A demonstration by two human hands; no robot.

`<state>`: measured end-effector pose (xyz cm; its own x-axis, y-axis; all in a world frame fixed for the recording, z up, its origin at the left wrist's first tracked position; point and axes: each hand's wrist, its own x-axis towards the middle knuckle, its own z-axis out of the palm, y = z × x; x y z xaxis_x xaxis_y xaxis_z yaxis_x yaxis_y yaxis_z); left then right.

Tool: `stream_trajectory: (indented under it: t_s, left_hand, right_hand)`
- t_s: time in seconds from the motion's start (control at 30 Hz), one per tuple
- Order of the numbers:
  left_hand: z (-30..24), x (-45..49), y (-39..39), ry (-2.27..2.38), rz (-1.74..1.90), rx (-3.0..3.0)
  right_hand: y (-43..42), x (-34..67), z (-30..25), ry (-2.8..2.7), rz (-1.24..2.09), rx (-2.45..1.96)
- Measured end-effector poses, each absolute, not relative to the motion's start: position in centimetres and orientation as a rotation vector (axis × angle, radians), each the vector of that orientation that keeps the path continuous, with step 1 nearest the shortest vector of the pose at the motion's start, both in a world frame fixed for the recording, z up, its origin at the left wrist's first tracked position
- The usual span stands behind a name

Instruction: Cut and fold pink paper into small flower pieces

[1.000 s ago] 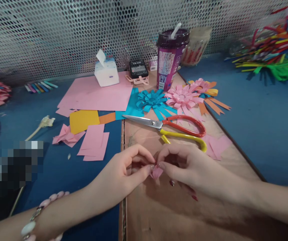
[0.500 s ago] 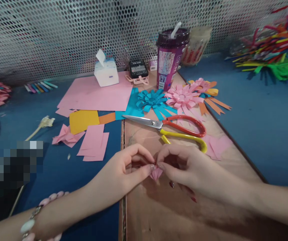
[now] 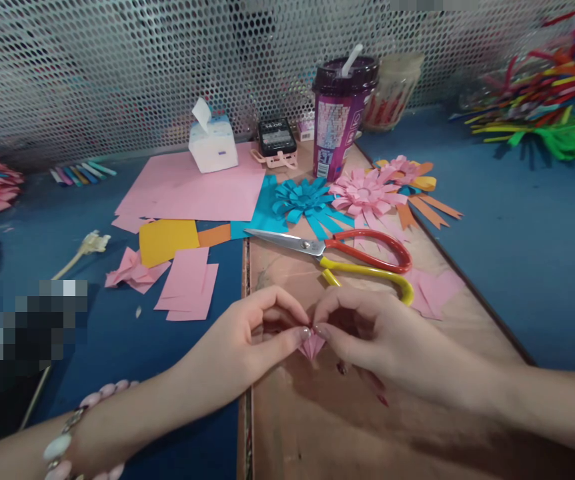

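Between my fingertips is a small folded piece of pink paper (image 3: 311, 348), creased into a fan-like point that hangs downward. My left hand (image 3: 262, 333) pinches its left side between thumb and forefinger. On the other side my right hand (image 3: 362, 327) pinches it in the same way, the two thumbs almost touching. The upper part of the paper is hidden by my fingers. Just beyond my hands lie scissors (image 3: 312, 247) with one red and one yellow handle, blades pointing left. Pink paper rectangles (image 3: 186, 283) rest left of my left hand.
Farther back are a blue paper flower (image 3: 302, 199), a pink paper flower (image 3: 366, 191), a purple cup (image 3: 337, 127) with a straw, a phone (image 3: 276, 138) and a tissue pack (image 3: 212, 148) on a pink sheet (image 3: 182, 193). Colourful pipe cleaners (image 3: 557, 100) lie far right.
Both hands keep their pinch on the pink paper in nearly the same place. The lower fingers of my right hand have shifted very slightly.
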<state>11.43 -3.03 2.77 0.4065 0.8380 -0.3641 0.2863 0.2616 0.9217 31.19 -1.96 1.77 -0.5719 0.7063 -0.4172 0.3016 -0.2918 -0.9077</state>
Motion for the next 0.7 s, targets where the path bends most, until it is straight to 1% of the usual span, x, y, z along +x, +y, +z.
stream_trajectory:
  t_s: [0.7]
  left_hand:
    - [2.75,11.61,-3.11,1.157,0.532,1.313]
  right_hand:
    - [-1.91,31.16,1.89,-1.639,1.954,-1.194]
